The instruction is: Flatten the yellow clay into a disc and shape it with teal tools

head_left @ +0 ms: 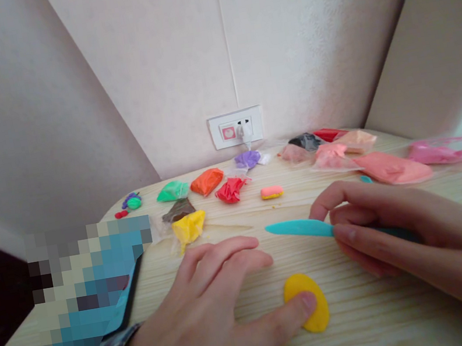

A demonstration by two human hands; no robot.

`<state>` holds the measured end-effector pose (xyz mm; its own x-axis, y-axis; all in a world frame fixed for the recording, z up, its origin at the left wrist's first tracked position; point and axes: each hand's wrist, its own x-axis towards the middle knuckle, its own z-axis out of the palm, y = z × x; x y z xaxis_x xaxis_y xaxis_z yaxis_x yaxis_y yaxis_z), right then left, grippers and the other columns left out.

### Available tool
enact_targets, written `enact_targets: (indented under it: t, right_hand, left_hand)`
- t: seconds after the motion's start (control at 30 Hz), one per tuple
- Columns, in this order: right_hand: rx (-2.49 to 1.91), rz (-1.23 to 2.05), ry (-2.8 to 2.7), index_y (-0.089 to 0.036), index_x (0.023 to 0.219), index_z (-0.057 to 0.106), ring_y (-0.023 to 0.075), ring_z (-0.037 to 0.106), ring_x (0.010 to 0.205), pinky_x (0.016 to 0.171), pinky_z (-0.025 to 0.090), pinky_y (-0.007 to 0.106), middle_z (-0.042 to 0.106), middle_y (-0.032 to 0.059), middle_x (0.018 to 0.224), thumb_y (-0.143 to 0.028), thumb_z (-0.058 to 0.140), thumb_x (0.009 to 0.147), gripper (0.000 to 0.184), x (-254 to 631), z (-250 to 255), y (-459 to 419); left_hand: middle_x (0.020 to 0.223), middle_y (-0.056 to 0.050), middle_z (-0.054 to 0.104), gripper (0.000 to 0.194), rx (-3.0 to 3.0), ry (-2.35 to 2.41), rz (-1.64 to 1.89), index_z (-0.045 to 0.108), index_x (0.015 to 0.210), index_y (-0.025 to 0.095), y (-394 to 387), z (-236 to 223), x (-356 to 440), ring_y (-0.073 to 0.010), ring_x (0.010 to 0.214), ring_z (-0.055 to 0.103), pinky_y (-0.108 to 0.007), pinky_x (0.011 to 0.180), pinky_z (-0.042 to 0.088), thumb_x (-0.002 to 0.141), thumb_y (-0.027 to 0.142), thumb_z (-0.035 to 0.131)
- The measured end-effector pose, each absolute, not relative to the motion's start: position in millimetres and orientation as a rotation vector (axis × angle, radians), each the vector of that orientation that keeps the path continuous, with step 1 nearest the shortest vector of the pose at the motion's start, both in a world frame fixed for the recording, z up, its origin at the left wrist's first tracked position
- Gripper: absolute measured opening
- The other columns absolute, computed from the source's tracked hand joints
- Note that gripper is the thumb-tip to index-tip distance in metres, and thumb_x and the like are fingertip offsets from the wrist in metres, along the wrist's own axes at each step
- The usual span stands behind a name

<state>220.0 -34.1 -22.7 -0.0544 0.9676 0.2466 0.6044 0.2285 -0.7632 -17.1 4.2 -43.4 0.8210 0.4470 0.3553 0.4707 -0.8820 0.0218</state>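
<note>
A flat yellow oval of modelling clay (pixel 320 312) lies on the wooden table. My left hand (pixel 218 311) rests beside it with fingers spread, and the thumb tip presses on the oval's surface. In my right hand (pixel 369 232) is a turquoise plastic clay knife (pixel 298 229), held between thumb and fingers. Its blade points left, above the table and beyond the yellow oval. Part of the handle is hidden by my fingers. Farther back sits a small pink and yellow clay piece (pixel 272 191).
Bags of coloured clay line the back, including yellow (pixel 190 227), green (pixel 172 191), orange (pixel 207 182), red (pixel 231 190) and pink (pixel 393 166). A pixelated tablet-like device (pixel 123 309) stands at left. A wall socket (pixel 236 128) holds a plug.
</note>
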Motion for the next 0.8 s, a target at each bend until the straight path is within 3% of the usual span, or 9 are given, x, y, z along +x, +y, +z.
enact_targets:
  t: [0.47,0.8]
  right_hand:
    - [-1.452,0.614,-1.756,-0.028,0.089,0.059,0.0110,0.049,0.047,0.044,0.040,0.021,0.054,-0.0047,0.054,-0.051,0.044,0.083,0.028,220.8,-22.4,-35.0]
    - [-1.460,0.562,-1.765,-0.028,0.093,0.060,0.0125,0.053,0.054,0.049,0.044,0.022,0.064,-0.0026,0.069,-0.053,0.044,0.083,0.031,219.5,-20.3,-31.9]
  left_hand:
    - [0.125,0.001,0.052,0.039,-2.874,-0.794,-0.541,0.051,0.122,0.039,3.6,-44.3,-14.9,-0.0256,0.115,0.043,-0.043,0.097,0.037,0.085,0.050,0.045]
    - [0.131,0.004,0.047,0.037,-2.968,-0.636,-0.488,0.046,0.123,0.045,5.7,-35.3,-17.6,-0.0250,0.119,0.041,-0.042,0.100,0.034,0.087,0.044,0.048]
